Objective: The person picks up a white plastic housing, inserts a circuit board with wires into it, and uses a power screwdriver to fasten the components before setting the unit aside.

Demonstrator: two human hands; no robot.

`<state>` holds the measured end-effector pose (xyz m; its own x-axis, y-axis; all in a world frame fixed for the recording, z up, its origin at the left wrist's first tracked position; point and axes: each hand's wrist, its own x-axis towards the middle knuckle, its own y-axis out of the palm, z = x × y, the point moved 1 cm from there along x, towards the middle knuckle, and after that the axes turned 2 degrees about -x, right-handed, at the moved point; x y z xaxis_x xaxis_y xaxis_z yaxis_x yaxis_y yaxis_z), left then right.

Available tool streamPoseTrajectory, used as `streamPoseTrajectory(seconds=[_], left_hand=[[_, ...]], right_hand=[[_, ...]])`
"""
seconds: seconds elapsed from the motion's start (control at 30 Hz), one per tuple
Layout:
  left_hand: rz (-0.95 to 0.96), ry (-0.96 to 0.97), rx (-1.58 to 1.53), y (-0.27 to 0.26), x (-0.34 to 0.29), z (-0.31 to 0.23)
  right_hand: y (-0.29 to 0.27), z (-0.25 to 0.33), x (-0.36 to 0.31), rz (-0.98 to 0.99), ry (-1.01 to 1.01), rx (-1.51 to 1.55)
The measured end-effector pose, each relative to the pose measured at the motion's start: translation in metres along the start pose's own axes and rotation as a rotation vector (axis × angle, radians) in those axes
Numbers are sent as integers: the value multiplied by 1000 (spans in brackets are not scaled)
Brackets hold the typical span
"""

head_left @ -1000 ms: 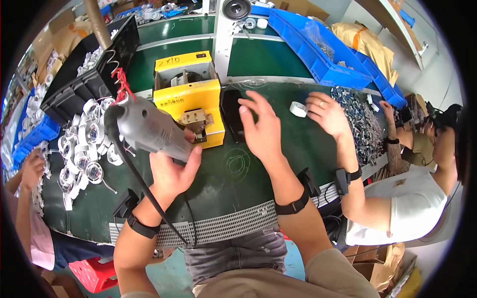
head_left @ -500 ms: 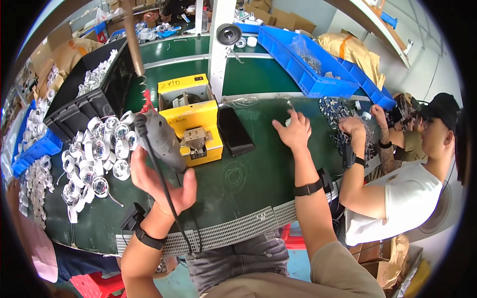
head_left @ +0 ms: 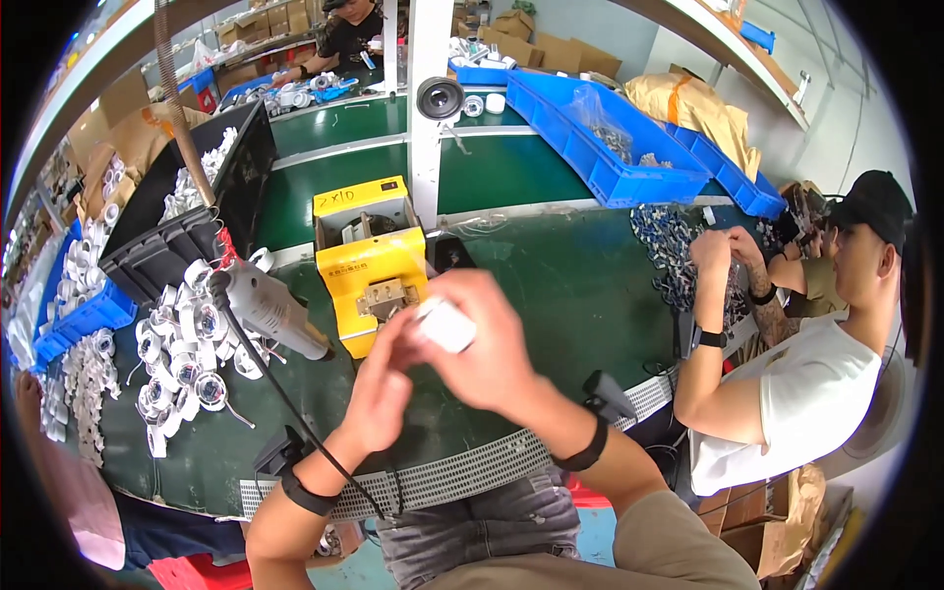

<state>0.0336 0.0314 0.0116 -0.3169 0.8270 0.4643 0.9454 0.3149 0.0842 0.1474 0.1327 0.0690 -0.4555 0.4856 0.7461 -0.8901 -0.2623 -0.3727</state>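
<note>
My right hand [head_left: 484, 339], slightly blurred, is closed around a small white plastic piece [head_left: 448, 326] in front of the yellow machine. My left hand [head_left: 382, 388] is beside it, thumb apart and fingers stretched up to the piece's left side; their tips are partly hidden. Left of my hands hangs a grey electric screwdriver [head_left: 267, 310] on a coiled cord, tilted, its black cable running down across my left forearm. The yellow machine [head_left: 369, 256] with a metal block on its front stands just beyond my hands. A flat black object [head_left: 452, 254] is partly covered behind my right hand.
Many round white parts with wires [head_left: 187, 364] are heaped on the green table [head_left: 580, 285] at left. A black crate [head_left: 162, 251] stands behind them. Blue bins [head_left: 610, 147] are at the far right. A co-worker [head_left: 787, 374] sits right, beside a pile of small parts [head_left: 674, 251].
My right hand has come left from the table's right side to the middle, now with the white piece. My left hand has left the screwdriver, which hangs farther left, and moved toward my right hand.
</note>
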Motion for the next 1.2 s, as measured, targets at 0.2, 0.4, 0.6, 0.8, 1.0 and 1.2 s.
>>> streamPoseTrajectory(seconds=[0.2, 0.4, 0.6, 0.8, 1.0, 1.2], left_hand=[[4, -446, -431, -25, 16, -16], [91, -509, -160, -42, 17, -19], [43, -395, -96, -42, 8, -16], [-78, -304, -108, -35, -1, -14], [-162, -419, -205, -32, 3, -16], [-168, -563, -226, -30, 6, -15]], right_hand=[[16, 6, -6, 205, -175, -12], [15, -32, -17, 224, 224, 345], [23, -37, -26, 339, 507, 612], [23, -35, -29, 472, 666, 1027], [11, -34, -19, 684, 478, 935], [19, -27, -26, 646, 266, 442]])
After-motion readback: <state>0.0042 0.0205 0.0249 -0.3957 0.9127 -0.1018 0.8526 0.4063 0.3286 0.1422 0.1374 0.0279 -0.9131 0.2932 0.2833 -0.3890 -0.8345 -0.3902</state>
